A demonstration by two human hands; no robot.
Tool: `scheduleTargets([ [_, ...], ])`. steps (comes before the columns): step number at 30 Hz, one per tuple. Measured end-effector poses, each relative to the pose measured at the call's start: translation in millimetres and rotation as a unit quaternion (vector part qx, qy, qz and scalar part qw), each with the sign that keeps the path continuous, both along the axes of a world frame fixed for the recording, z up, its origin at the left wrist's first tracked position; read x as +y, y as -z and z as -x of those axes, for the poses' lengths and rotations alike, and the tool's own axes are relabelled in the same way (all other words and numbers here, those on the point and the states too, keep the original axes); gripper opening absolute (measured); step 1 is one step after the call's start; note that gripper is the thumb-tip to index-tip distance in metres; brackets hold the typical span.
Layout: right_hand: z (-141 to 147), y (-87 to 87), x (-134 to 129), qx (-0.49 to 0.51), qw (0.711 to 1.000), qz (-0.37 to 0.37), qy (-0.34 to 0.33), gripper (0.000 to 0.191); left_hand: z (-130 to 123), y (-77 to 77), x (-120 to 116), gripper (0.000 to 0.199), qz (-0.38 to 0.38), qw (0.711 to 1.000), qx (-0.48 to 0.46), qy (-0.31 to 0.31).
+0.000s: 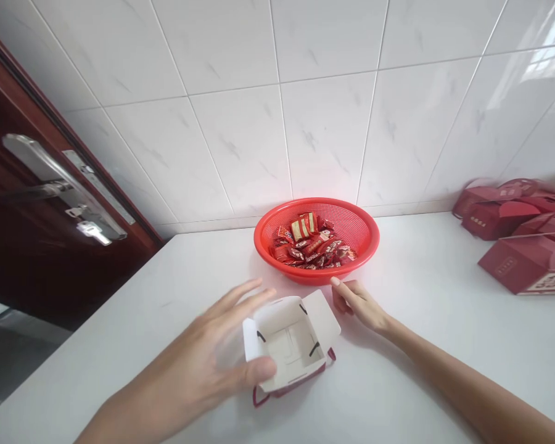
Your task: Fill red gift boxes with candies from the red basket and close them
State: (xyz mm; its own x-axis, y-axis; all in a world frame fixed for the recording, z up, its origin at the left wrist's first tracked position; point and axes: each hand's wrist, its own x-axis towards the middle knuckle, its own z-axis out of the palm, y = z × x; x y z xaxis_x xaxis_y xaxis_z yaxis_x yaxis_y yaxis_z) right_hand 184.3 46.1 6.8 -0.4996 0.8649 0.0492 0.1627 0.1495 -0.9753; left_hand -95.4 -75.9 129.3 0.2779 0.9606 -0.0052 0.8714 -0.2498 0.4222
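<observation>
A small box (289,345) with a white inside and dark red outside stands with its flaps up on the white table. Nothing lies inside it. My left hand (213,351) is at the box's left side, fingers spread, thumb over the near left corner. Just right of the box, my right hand (357,303) is closed near the table, fingers curled in and thumb along them; whatever it may hold is hidden. Behind the box sits a red plastic basket (365,243) with red-wrapped sweets (312,246) piled in it.
Several folded dark red boxes (527,262) are grouped at the right on the white table (425,265). A tiled wall (326,135) runs behind the table. At the left is a dark red door (23,246) with a metal handle and keys.
</observation>
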Motion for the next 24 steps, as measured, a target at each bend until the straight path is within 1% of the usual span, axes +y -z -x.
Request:
scheduleTargets([
  [2, 5.4, 10.7, -2.8, 0.002, 1.0, 0.005, 0.012, 0.074, 0.1, -5.5, 13.7, 0.057, -0.054, 0.997, -0.052, -0.02],
  [4, 9.7, 16.2, -5.7, -0.004, 1.0, 0.006, 0.009, 0.071, -0.6, -9.3, 34.7, 0.048, -0.089, 0.991, -0.096, -0.028],
  [8, 14.1, 18.1, -7.6, -0.026, 0.999, -0.011, -0.015, 0.062, -4.7, -12.1, 93.9, 0.042, -0.106, 0.985, -0.134, -0.016],
  [9, 14.6, 18.3, -7.5, -0.031, 0.999, -0.018, -0.018, 0.059, -6.5, -12.1, 110.6, 0.041, -0.106, 0.986, -0.13, 0.0],
  [12, 15.8, 20.3, -7.3, -0.039, 0.998, -0.036, -0.015, 0.052, -14.7, -11.6, 159.9, 0.04, -0.077, 0.994, -0.075, 0.036],
  [14, 16.4, 22.0, -7.6, -0.039, 0.998, -0.045, -0.008, 0.05, -22.4, -10.1, 188.5, 0.042, -0.03, 0.998, 0.009, 0.05],
  [15, 16.6, 22.7, -7.9, -0.038, 0.998, -0.048, -0.004, 0.049, -26.8, -8.7, 200.7, 0.044, 0.005, 0.996, 0.063, 0.065],
  [16, 16.7, 23.1, -8.2, -0.037, 0.998, -0.049, 0.001, 0.049, -31.3, -6.6, 211.3, 0.044, 0.027, 0.993, 0.085, 0.074],
  [19, 16.4, 23.2, -9.3, -0.034, 0.998, -0.047, 0.011, 0.048, -44.4, 3.1, 233.2, 0.045, 0.078, 0.984, 0.133, 0.091],
  [24, 15.0, 22.2, -9.8, -0.027, 0.999, -0.037, 0.014, 0.048, -59.3, 20.8, 248.1, 0.059, 0.12, 0.969, 0.192, 0.098],
])
